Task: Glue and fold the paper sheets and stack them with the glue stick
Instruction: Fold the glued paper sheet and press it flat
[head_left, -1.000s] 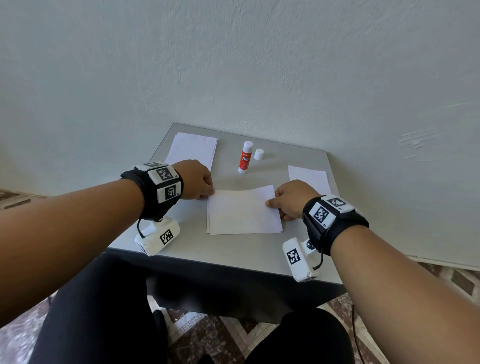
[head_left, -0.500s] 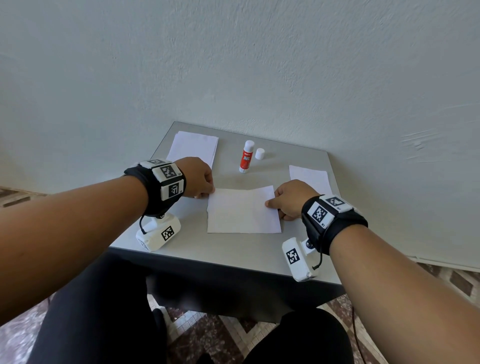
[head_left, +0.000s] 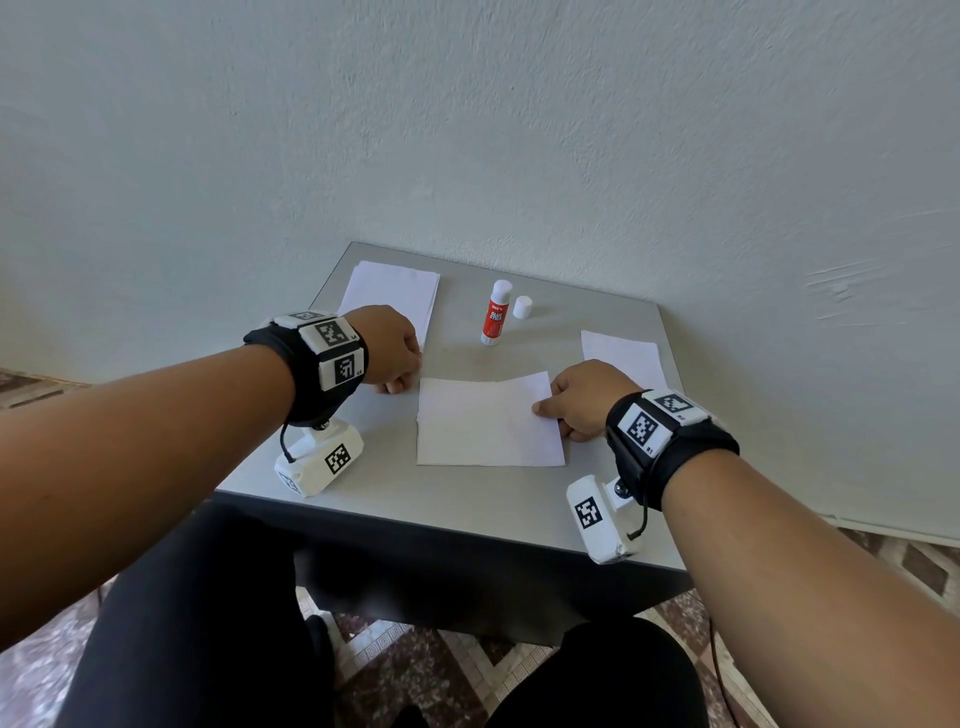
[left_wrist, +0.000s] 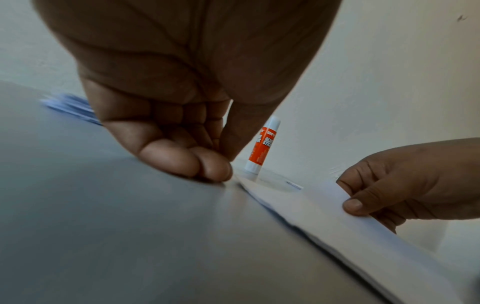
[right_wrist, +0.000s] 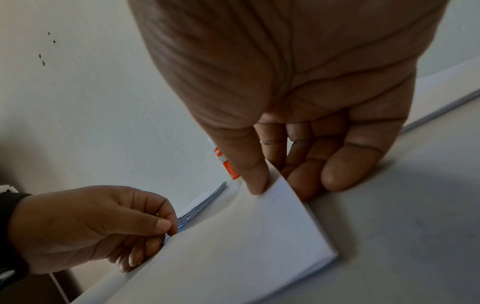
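A white paper sheet (head_left: 488, 421), folded over, lies in the middle of the grey table (head_left: 415, 499). My left hand (head_left: 410, 382) pinches its far left corner, thumb against curled fingers (left_wrist: 213, 166). My right hand (head_left: 545, 410) pinches the sheet's right edge (right_wrist: 280, 205), thumb (right_wrist: 255, 181) on top and fingers underneath, lifting that edge slightly. The orange and white glue stick (head_left: 493, 319) stands uncapped behind the sheet, between both hands. Its white cap (head_left: 522, 306) stands just to its right.
A pile of flat white sheets (head_left: 395, 291) lies at the far left of the table, partly behind my left hand. Another white paper (head_left: 623, 353) lies at the far right, behind my right hand. A pale wall (head_left: 519, 130) rises close behind.
Both hands keep their hold on the sheet's far corners. The sheet lies a little flatter and squarer than a second ago. Nothing else on the table has moved.
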